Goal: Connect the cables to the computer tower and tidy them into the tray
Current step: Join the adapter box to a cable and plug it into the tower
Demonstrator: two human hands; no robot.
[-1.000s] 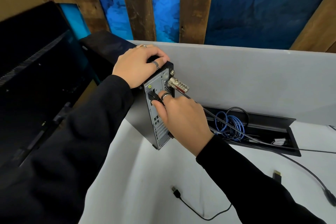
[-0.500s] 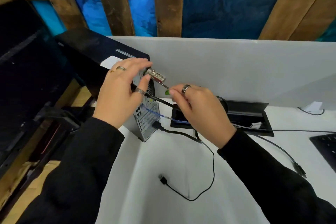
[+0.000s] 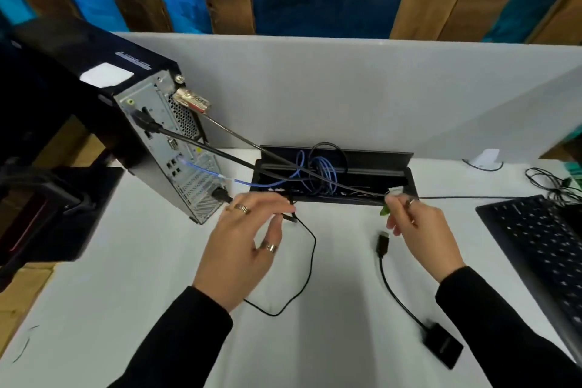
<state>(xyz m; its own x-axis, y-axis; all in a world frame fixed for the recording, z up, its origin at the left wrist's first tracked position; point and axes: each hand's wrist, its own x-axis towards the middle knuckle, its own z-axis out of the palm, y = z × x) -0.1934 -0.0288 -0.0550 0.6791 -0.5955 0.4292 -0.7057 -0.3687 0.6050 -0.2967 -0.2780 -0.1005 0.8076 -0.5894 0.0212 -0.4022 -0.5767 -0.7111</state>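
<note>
While the computer tower [image 3: 163, 142] stands at the left of the white desk [image 3: 126, 309] with its rear panel facing the tray, several leads run from that panel: a thick black cable [image 3: 201, 143] plugged in high up, a blue network cable [image 3: 239, 181] plugged in lower down, and a silver combination lock [image 3: 192, 100] whose thin wire [image 3: 239, 135] slopes down across the tray. The cable tray [image 3: 393, 189], recessed in the desk against the grey partition [image 3: 346, 91] with its lid raised, contains coils of blue and black cable. The left hand [image 3: 245, 249] hovers just in front of the tray with fingers spread and relaxed; whether its fingertips touch the thin black cable [image 3: 310, 264] looping beside it cannot be told. The right hand [image 3: 419, 233] pinches the lock wire between thumb and forefinger at the tray's front edge. A black adapter [image 3: 441, 346] with its short lead lies on the desk below the right hand, and a black keyboard [image 3: 541, 249] sits at the right
</note>
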